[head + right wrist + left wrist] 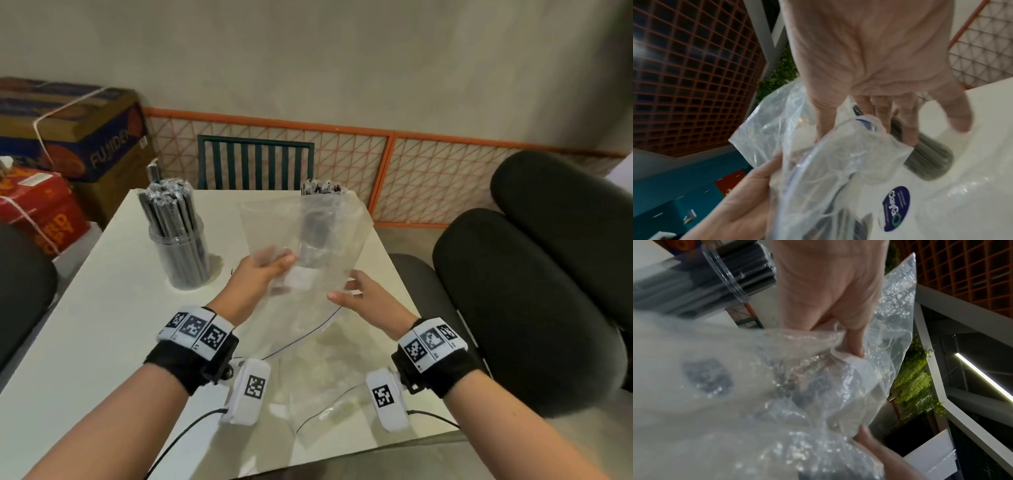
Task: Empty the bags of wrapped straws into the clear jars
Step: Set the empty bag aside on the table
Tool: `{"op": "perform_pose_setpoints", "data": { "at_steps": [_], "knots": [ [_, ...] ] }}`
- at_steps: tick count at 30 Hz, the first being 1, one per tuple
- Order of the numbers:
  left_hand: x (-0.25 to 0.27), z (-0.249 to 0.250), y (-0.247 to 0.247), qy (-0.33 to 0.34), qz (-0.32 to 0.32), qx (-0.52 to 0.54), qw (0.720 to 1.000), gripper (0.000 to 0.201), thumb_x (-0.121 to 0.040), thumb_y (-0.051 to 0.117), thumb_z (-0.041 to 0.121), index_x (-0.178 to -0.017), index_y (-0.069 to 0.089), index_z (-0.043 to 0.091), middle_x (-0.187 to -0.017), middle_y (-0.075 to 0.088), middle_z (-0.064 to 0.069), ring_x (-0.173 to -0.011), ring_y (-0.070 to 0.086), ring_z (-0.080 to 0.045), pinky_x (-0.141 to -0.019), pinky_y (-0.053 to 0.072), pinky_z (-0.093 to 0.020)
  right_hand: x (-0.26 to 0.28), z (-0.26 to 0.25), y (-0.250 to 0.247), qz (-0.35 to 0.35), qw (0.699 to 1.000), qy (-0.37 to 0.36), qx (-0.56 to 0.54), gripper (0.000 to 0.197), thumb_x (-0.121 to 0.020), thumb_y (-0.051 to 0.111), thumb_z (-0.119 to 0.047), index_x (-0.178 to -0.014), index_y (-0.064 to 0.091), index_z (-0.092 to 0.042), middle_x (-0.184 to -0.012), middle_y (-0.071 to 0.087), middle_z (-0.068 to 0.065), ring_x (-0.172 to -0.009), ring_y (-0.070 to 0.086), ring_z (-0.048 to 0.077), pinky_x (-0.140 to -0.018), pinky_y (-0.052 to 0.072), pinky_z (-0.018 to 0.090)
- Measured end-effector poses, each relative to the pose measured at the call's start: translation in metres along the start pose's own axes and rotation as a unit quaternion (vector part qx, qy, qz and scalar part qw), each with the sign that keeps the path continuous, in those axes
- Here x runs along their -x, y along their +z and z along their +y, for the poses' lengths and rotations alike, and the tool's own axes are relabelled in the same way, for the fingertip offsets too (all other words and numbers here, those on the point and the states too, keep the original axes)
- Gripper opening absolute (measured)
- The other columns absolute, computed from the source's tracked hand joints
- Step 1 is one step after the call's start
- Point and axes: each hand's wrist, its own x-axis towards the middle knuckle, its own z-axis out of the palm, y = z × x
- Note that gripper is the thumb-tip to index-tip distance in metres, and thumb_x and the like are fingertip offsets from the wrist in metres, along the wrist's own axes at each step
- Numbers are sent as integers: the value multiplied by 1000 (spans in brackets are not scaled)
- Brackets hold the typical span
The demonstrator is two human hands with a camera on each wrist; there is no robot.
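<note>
Clear plastic dominates the head view: zip bag (267,226) held up above white table (102,325), seemingly empty, pinched low by left hand (260,274) and met at its edge by right hand (363,298). Left jar (181,253) packed with black wrapped straws (168,205); second jar's straw tips (320,187) just showing behind the bag; spent bags (329,383) flat on the table nearer the body. Left wrist view: fingers (856,344) clamped on a fold of film. Right wrist view: fingers hooked over the blue zip strip (865,123), thumb standing clear, round sticker (896,207) lower on the bag. Best handled by spreading the mouth, checking through the film for stray straws, then laying it on the spent pile, clear of the jars.
</note>
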Motion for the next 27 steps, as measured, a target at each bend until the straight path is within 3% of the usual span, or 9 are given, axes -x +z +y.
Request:
{"op": "perform_pose_setpoints", "data": {
  "at_steps": [4, 6, 9, 11, 16, 19, 22, 25, 27],
  "knots": [
    [0, 7, 1, 14, 28, 67, 997, 7, -90, 55, 12, -94, 61, 13, -89, 59, 3, -86, 58, -13, -68, 59, -36, 5, 20, 2, -32, 999, -32, 0, 7, -87, 60, -2, -82, 60, -5, -81, 57, 11, -61, 53, 8, -50, 44, 14],
    [-2, 10, -8, 24, 73, 117, 990, 9, -91, 52, 10, -89, 59, 15, -87, 57, 2, -82, 57, -12, -61, 59, -32, 15, 39, -6, -59, 998, -26, -19, 29, -86, 54, 10, -67, 52, -12, -67, 50, 7, -48, 49, 7, -49, 43, 22],
    [-2, 10, -17, 22, 79, 153, 985, 10, -93, 50, 11, -87, 56, 16, -85, 55, 1, -80, 58, -12, -55, 57, -29, 25, 56, -18, -53, 998, -3, -19, 19, -88, 57, 3, -73, 56, -9, -69, 54, 10, -53, 54, 11, -55, 47, 21],
    [0, 5, -16, -1, 62, 154, 986, 9, -93, 50, 11, -87, 56, 15, -87, 56, 0, -82, 60, -16, -61, 60, -38, 24, 54, -21, -22, 999, -4, -39, 8, -92, 56, -15, -90, 62, -11, -92, 64, 8, -81, 62, 14, -75, 52, 21],
    [2, -1, -2, -38, 22, 167, 985, 9, -93, 50, 13, -88, 57, 17, -92, 57, -4, -89, 60, -27, -72, 57, -48, 16, 15, -13, -6, 997, -1, -82, 58, -89, 51, -51, -138, 38, -24, -134, 50, -7, -124, 47, 11, -108, 34, 35],
    [2, 3, 2, -26, 23, 178, 983, 12, -93, 49, 11, -86, 57, 16, -87, 57, -4, -83, 62, -22, -68, 60, -44, 14, 15, 3, -59, 997, -6, 48, 57, -77, 67, -52, -120, 53, -18, -115, 65, 1, -103, 63, 15, -97, 48, 34],
    [0, 4, -5, -22, 83, 166, 982, 6, -93, 52, 13, -93, 58, 15, -89, 56, 0, -82, 60, -18, -72, 58, -47, 23, 21, 5, -78, 996, -6, -46, 24, -89, 62, -22, -105, 57, -5, -79, 65, 8, -64, 64, 15, -62, 55, 22],
    [3, -14, -15, -140, 90, -3, 986, 50, -84, 60, 47, -125, 45, 23, -111, 55, 1, -98, 59, -20, -82, 51, -50, 24, 24, -7, -1, 989, 19, -150, 18, -93, 55, -18, -105, 54, -5, -72, 58, 9, -57, 54, 16, -54, 49, 25],
    [15, -26, -5, -235, -7, -103, 967, 51, -81, 59, 53, -120, 46, 22, -111, 58, -1, -99, 59, -20, -77, 47, -41, 21, 24, -8, 38, 990, 22, -138, 18, -94, 54, -23, -99, 54, -6, -64, 54, 7, -49, 49, 13, -52, 43, 26]
  ]
}}
